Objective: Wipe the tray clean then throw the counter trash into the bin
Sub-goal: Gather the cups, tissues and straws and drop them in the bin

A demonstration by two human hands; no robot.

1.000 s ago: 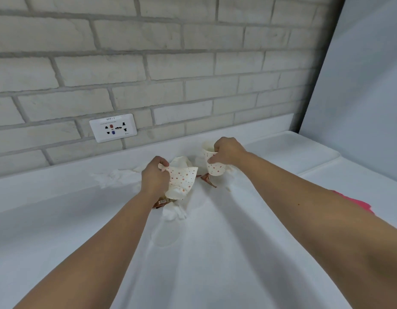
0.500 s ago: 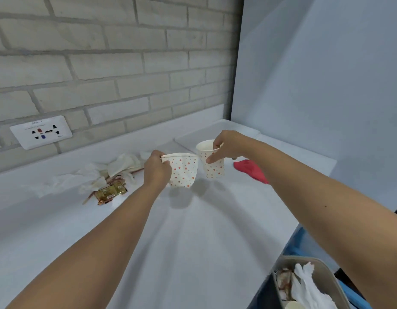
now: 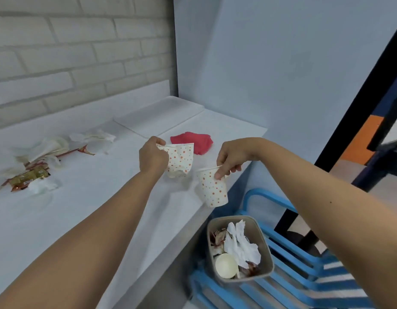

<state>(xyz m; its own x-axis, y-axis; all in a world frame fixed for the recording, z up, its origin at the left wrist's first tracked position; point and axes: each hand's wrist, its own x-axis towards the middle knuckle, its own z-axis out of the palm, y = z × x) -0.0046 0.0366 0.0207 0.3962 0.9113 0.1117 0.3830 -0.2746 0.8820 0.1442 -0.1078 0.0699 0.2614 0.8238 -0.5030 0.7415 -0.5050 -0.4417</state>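
Note:
My left hand (image 3: 151,158) grips a crumpled dotted paper cup (image 3: 180,160) by its rim, above the white counter (image 3: 86,210). My right hand (image 3: 232,156) pinches the rim of an intact dotted paper cup (image 3: 213,188), held tilted over the counter's right edge. Below that edge stands a grey bin (image 3: 261,233) holding tissues, wrappers and a cup. A white tray (image 3: 161,115) lies in the far corner, with a red cloth (image 3: 197,141) in front of it. Crumpled tissues (image 3: 48,146) and a gold wrapper (image 3: 28,178) lie on the counter at left.
A brick wall runs behind the counter and a pale blue wall closes the right corner. The bin sits on a blue slatted chair (image 3: 288,259) beside the counter. A dark post (image 3: 349,121) rises at right.
Both hands have carried the two cups rightward from the trash pile toward the counter's right edge. My view has swung right and down, bringing the bin fully into sight.

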